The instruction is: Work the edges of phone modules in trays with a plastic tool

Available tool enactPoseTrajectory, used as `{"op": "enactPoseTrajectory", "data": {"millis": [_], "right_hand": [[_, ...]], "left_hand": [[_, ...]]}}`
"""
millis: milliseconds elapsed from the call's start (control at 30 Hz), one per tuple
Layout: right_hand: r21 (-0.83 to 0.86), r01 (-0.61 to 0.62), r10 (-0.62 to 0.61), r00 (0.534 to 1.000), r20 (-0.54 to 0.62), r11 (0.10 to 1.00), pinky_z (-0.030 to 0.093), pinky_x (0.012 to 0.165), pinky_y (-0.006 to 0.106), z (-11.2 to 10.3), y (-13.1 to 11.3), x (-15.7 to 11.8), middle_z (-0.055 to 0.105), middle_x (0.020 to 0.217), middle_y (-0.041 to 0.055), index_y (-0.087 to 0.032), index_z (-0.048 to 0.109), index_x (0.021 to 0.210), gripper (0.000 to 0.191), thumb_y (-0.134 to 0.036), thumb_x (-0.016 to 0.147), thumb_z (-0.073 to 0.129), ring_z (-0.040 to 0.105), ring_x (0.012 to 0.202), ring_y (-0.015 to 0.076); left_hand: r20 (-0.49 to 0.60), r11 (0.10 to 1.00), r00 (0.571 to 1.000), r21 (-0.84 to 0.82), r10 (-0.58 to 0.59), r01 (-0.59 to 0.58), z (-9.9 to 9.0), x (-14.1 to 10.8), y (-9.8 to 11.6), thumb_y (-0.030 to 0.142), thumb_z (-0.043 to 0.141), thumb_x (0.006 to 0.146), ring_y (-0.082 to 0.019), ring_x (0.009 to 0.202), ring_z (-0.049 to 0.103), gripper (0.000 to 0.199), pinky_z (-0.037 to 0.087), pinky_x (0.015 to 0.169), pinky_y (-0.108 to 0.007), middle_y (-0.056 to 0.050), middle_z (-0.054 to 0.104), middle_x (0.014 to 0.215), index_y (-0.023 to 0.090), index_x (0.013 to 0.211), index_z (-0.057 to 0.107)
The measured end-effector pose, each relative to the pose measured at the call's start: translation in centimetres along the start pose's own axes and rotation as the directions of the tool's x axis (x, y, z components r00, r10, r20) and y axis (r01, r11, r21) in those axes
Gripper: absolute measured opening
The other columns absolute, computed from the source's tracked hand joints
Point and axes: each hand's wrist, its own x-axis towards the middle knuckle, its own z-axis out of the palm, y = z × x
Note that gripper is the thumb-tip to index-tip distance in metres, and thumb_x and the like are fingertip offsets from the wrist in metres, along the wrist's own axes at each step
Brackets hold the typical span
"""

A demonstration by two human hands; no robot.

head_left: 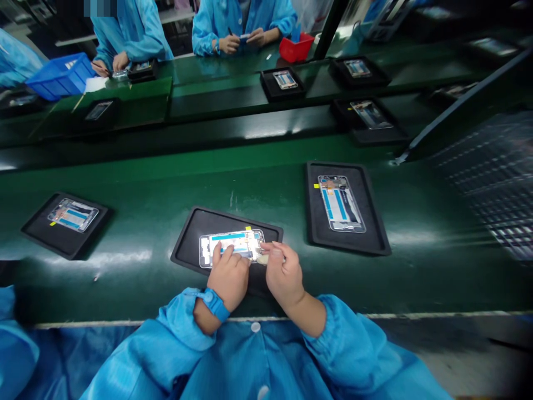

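Observation:
An opened phone body [207,253] with white and blue strips and a yellow tab lies in a black tray [187,239] in front of me. Across its near edge, my left hand [230,275] rests with fingers stretched out on it. At the phone's right end, my right hand [285,272] is closed in a pinch. A small pale piece [262,259] shows by its fingertips; whether they grip it I cannot tell. A blue band [216,304] circles my left wrist. My hands hide the phone's lower edge.
Black trays with similar phone bodies stand left [74,215] and right [341,204] on the green bench [137,183]. More trays line the far bench. Across from me, people in blue smocks work beside a blue bin [62,78] and a red bin [296,49].

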Motion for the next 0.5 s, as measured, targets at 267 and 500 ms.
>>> {"op": "enactPoseTrajectory", "data": {"millis": [267,500], "right_hand": [[-0.056,0.022,-0.023,1.0,-0.007,0.998,0.048,0.072,0.034,-0.1,-0.5,0.3,0.065,0.08,0.0077,-0.018,0.054,0.084,0.021,-0.03,0.082,0.037,0.061,0.075,0.0179],[-0.13,0.029,-0.018,0.996,0.089,0.991,0.046,0.075,0.033,-0.5,-1.1,0.5,0.065,0.08,0.0067,-0.02,0.059,0.081,0.027,-0.032,0.083,0.034,0.059,0.078,0.0194]], "left_hand": [[-0.004,1.0,1.0,0.014,0.014,-0.014,0.2,-0.1,-0.1,0.011,0.045,0.078,-0.025,0.097,0.05,0.016,0.023,0.098,-0.05,-0.003,0.061,0.072,0.017,0.079,0.06],[0.009,1.0,1.0,0.005,0.004,-0.004,0.1,0.0,-0.1,0.011,0.044,0.078,-0.024,0.097,0.05,0.017,0.023,0.098,-0.05,-0.003,0.061,0.071,0.018,0.079,0.06]]}}
